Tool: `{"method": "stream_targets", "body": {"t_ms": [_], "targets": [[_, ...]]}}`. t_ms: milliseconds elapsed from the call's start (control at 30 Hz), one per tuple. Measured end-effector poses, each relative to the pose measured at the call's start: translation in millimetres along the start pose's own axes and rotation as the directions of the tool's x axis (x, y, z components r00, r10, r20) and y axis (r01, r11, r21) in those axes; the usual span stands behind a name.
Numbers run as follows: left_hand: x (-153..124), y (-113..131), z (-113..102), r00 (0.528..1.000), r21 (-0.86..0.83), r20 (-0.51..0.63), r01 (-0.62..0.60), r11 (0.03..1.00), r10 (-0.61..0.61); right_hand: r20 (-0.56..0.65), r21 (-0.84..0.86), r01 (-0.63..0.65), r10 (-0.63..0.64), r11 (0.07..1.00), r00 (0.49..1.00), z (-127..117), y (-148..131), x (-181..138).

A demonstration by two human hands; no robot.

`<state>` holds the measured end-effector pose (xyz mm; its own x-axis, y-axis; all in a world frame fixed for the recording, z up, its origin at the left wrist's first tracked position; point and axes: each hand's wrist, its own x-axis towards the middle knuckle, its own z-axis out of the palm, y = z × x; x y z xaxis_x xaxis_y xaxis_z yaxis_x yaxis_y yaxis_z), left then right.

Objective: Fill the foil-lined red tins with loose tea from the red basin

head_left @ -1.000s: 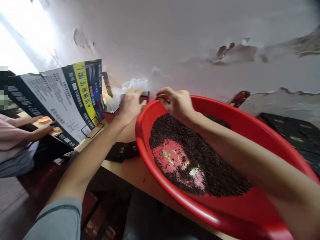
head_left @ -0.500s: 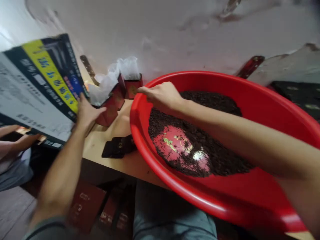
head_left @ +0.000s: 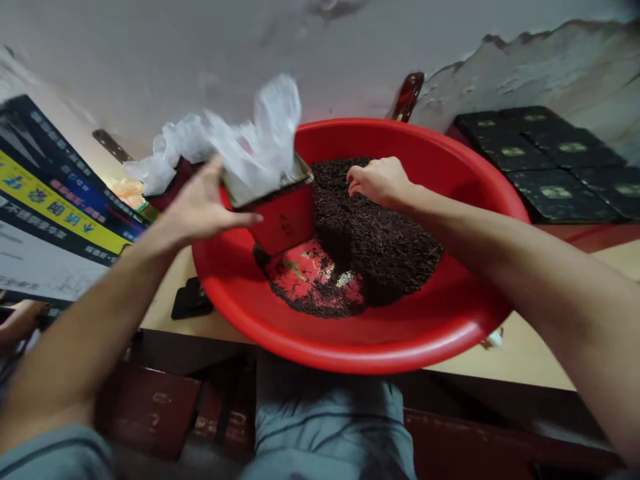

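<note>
My left hand (head_left: 200,207) grips a red box (head_left: 285,220) by its left side, thumb along its near face. A crumpled clear plastic bag (head_left: 265,147) stands out of the box's open top. The box is tilted over the left part of a large red basin (head_left: 360,357). Dark dried leaves like loose tea (head_left: 395,240) lie heaped in the basin, and its printed bottom shows through at the left. My right hand (head_left: 380,180) is just above the heap with its fingers curled in; whether anything is inside them is hidden.
More bag-lined red boxes (head_left: 175,177) stand left of the basin. A large printed carton (head_left: 55,220) is at far left, with another person's hand (head_left: 23,320) below it. A black phone-like object (head_left: 193,300) lies on the table (head_left: 540,353). Dark tins or boxes (head_left: 555,163) are grouped at right.
My left hand has left the printed carton and brought a red box over the basin. My right hand has moved from the basin's left rim to above the leaves. The view has shifted right.
</note>
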<state>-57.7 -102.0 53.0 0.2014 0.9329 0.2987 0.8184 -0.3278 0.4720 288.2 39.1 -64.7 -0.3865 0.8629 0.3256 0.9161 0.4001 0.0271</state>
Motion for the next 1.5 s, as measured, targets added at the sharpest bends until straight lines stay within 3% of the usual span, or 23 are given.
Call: {"method": "stream_targets", "body": {"t_ms": [67,167,233,300,400,467,567,633,667,800,900,1000,1100,1267,1400,1500], "targets": [[17,9,46,0.975,-0.146,0.209,-0.050,0.988,0.080,-0.124,0.149,-0.053,0.072,0.987,0.990,4,0,7],[25,-3,90,0.926,-0.176,0.358,-0.056,0.983,0.117,-0.296,0.370,0.009,0.109,0.929,0.949,4,-3,15],[25,-14,106,0.915,-0.134,0.392,-0.051,0.990,0.100,-0.305,0.484,0.062,0.102,0.873,0.947,-4,-7,14],[22,-20,113,0.911,-0.105,0.402,-0.052,0.993,0.091,-0.226,0.597,0.091,0.058,0.797,0.972,-18,-14,7],[19,-17,111,0.891,-0.107,0.446,-0.039,0.993,0.084,-0.112,0.724,0.147,-0.095,0.674,0.989,-45,-28,-8],[18,-8,99,0.892,-0.109,0.449,0.002,0.994,0.047,-0.138,0.757,0.199,-0.146,0.622,0.980,-62,-39,-17],[20,17,74,0.974,-0.125,0.208,0.118,0.985,-0.091,-0.197,0.739,0.246,-0.148,0.627,0.969,-81,-54,-28],[22,38,61,0.985,-0.050,0.043,0.168,0.985,-0.166,-0.197,0.699,0.254,-0.162,0.669,0.967,-87,-63,-31],[23,47,57,0.984,0.037,0.029,0.172,0.984,-0.173,-0.193,0.676,0.257,-0.170,0.691,0.966,-89,-66,-33],[28,70,57,0.975,0.369,0.184,0.050,0.928,-0.126,-0.181,0.569,0.325,-0.271,0.756,0.946,-91,-74,-37],[29,65,60,0.972,0.446,0.229,-0.051,0.894,-0.059,-0.105,0.439,0.395,-0.391,0.807,0.914,-94,-75,-41],[24,51,54,0.948,0.475,0.312,-0.103,0.874,-0.057,0.006,0.322,0.314,-0.334,0.893,0.943,-98,-73,-42],[14,38,44,0.947,0.521,0.297,-0.051,0.852,-0.124,0.145,0.235,0.203,-0.241,0.951,0.960,-97,-71,-38],[7,33,55,0.921,0.562,0.333,-0.022,0.827,-0.202,0.381,0.159,0.190,-0.238,0.969,0.893,-91,-83,-34],[12,38,77,0.857,0.441,0.392,0.144,0.886,-0.334,0.508,0.300,0.023,-0.180,0.954,0.843,-93,-89,-40],[15,39,87,0.824,0.321,0.440,0.226,0.920,-0.356,0.605,0.401,-0.136,-0.151,0.906,0.782,-91,-86,-43]]}}
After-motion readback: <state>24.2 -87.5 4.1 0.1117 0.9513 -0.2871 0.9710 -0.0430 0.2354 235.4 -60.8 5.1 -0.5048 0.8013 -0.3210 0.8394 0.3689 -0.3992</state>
